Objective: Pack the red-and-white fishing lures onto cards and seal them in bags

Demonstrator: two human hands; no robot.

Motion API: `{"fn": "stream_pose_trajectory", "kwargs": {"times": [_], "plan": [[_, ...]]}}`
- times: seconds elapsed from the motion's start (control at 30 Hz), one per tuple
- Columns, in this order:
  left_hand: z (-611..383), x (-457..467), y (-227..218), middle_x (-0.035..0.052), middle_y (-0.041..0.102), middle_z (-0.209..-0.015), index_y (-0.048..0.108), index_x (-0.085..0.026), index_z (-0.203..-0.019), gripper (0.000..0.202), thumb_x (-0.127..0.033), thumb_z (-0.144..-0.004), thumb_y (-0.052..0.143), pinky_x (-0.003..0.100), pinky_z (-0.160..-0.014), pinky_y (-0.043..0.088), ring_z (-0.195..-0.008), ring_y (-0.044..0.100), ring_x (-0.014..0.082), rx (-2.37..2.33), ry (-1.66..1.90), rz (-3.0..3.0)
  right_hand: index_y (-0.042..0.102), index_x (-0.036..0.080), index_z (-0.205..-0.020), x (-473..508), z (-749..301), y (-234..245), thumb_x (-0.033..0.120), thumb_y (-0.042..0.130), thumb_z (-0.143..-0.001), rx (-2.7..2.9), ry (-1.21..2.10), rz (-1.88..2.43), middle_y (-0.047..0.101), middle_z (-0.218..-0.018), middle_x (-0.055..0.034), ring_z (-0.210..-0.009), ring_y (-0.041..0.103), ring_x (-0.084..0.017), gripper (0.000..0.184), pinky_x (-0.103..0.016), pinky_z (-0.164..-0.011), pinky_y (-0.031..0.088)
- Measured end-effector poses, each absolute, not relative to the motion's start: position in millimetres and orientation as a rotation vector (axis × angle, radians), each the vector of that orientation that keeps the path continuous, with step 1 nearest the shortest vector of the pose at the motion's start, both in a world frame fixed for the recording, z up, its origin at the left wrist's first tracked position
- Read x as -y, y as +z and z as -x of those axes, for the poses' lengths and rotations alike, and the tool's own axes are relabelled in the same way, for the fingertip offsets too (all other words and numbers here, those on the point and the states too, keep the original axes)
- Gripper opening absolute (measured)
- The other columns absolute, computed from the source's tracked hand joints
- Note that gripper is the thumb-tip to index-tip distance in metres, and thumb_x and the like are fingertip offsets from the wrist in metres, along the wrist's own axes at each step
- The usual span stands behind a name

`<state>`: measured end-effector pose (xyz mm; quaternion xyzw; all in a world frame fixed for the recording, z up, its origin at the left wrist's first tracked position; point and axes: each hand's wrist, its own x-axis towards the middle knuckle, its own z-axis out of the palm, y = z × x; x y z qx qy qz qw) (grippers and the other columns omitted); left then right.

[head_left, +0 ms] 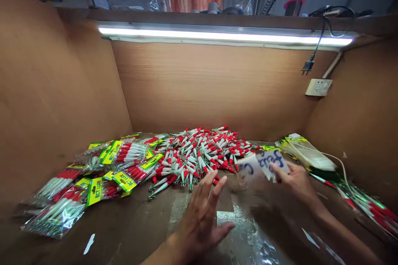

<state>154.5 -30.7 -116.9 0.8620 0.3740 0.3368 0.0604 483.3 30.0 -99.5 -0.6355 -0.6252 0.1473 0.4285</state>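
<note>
A big heap of red-and-white lures (199, 151) lies at the back of the brown worktop (130, 232). My left hand (202, 215) hovers just in front of the heap with fingers stretched and spread, holding nothing. My right hand (295, 180) pinches a clear plastic bag with blue handwriting (264, 165), lifted a little above the table to the right of the heap.
Filled packets with yellow header cards (93, 174) lie spread at the left. A stack of empty bags and cards (306, 153) sits at the right, with more lures (370, 205) beyond. Brown walls enclose the bench; a tube light (224, 37) and a wall socket (319, 87) are above.
</note>
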Motion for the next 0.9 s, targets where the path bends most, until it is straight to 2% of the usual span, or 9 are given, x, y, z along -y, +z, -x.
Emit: {"fn": "stream_pose_trajectory", "kwargs": {"times": [0.07, 0.13, 0.23, 0.33, 0.4, 0.47, 0.6, 0.73, 0.9], "plan": [[-157, 35, -119, 0.0139, 0.009, -0.167, 0.012, -0.031, -0.160, 0.116, -0.053, -0.071, 0.083, 0.065, -0.117, 0.028, -0.150, 0.019, 0.0435, -1.196, 0.976, -2.647, 0.067, 0.016, -0.086, -7, -455, -113, 0.063, 0.056, -0.088, 1.572, 0.932, 1.448, 0.065, -0.067, -0.0036, -0.054, 0.055, -0.017, 0.048, -0.028, -0.052, 0.043], [-159, 39, -124, 0.0152, 0.012, -0.166, 0.013, -0.032, -0.160, 0.119, -0.056, -0.069, 0.084, 0.067, -0.115, 0.029, -0.148, 0.022, 0.0459, -1.242, 0.801, -2.647, 0.068, 0.016, -0.104, 5, -428, -124, 0.061, 0.056, -0.090, 1.750, 1.178, 1.373, 0.069, -0.078, -0.0046, -0.060, 0.060, -0.018, 0.049, -0.029, -0.056, 0.048], [-158, 41, -132, 0.0172, 0.032, -0.159, 0.023, -0.032, -0.158, 0.107, -0.045, -0.070, 0.084, 0.064, -0.110, 0.038, -0.140, 0.040, 0.0445, -1.290, 0.496, -2.578, 0.063, 0.021, -0.125, -11, -400, -121, 0.052, 0.058, -0.093, 2.015, 0.701, 1.392, 0.070, -0.097, -0.0067, -0.080, 0.065, -0.022, 0.045, -0.034, -0.073, 0.051], [-153, 40, -132, 0.0142, 0.042, -0.154, 0.028, -0.031, -0.156, 0.101, -0.042, -0.072, 0.083, 0.056, -0.111, 0.041, -0.135, 0.047, 0.0389, -1.243, 0.438, -2.555, 0.069, 0.023, -0.113, -58, -375, -91, 0.036, 0.052, -0.100, 2.186, 0.108, 1.278, 0.067, -0.104, -0.0079, -0.092, 0.062, -0.023, 0.025, -0.034, -0.081, 0.049], [-149, 38, -128, 0.0100, 0.044, -0.153, 0.027, -0.034, -0.155, 0.098, -0.045, -0.074, 0.081, 0.052, -0.114, 0.038, -0.134, 0.047, 0.0346, -1.134, 0.469, -2.599, 0.071, 0.022, -0.107, -96, -353, -65, 0.024, 0.049, -0.101, 2.365, -0.173, 1.134, 0.066, -0.103, -0.0086, -0.095, 0.060, -0.022, 0.023, -0.032, -0.082, 0.048], [-146, 34, -125, 0.0072, 0.045, -0.152, 0.028, -0.036, -0.154, 0.096, -0.048, -0.075, 0.081, 0.049, -0.115, 0.037, -0.134, 0.048, 0.0319, -1.029, 0.480, -2.648, 0.071, 0.021, -0.114, -132, -327, -41, 0.014, 0.046, -0.100, 2.618, -0.473, 0.959, 0.065, -0.108, -0.0108, -0.102, 0.057, -0.023, 0.029, -0.033, -0.083, 0.047], [-140, 23, -129, 0.0106, 0.042, -0.153, 0.028, -0.033, -0.154, 0.097, -0.062, -0.075, 0.076, 0.051, -0.113, 0.038, -0.136, 0.045, 0.0352, -0.988, 0.471, -2.696, 0.075, 0.023, -0.100, -187, -285, -15, 0.009, 0.058, -0.092, 2.907, -0.597, 0.680, 0.065, -0.108, -0.0090, -0.106, 0.054, -0.022, 0.024, -0.031, -0.086, 0.046], [-134, 14, -141, 0.0139, 0.048, -0.147, 0.028, -0.031, -0.155, 0.100, -0.074, -0.074, 0.067, 0.056, -0.105, 0.043, -0.129, 0.049, 0.0394, -1.067, 0.472, -2.672, 0.075, 0.019, -0.087, -214, -268, -14, 0.011, 0.060, -0.091, 3.064, -0.631, 0.541, 0.065, -0.106, -0.0091, -0.102, 0.055, -0.021, 0.017, -0.030, -0.084, 0.046], [-134, 14, -146, 0.0132, 0.055, -0.137, 0.029, -0.032, -0.155, 0.098, -0.073, -0.074, 0.068, 0.054, -0.101, 0.046, -0.118, 0.055, 0.0380, -1.108, 0.495, -2.633, 0.075, 0.020, -0.094, -220, -273, -8, 0.014, 0.058, -0.093, 3.080, -0.581, 0.529, 0.065, -0.105, -0.0073, -0.100, 0.056, -0.020, 0.017, -0.029, -0.083, 0.045]]}}
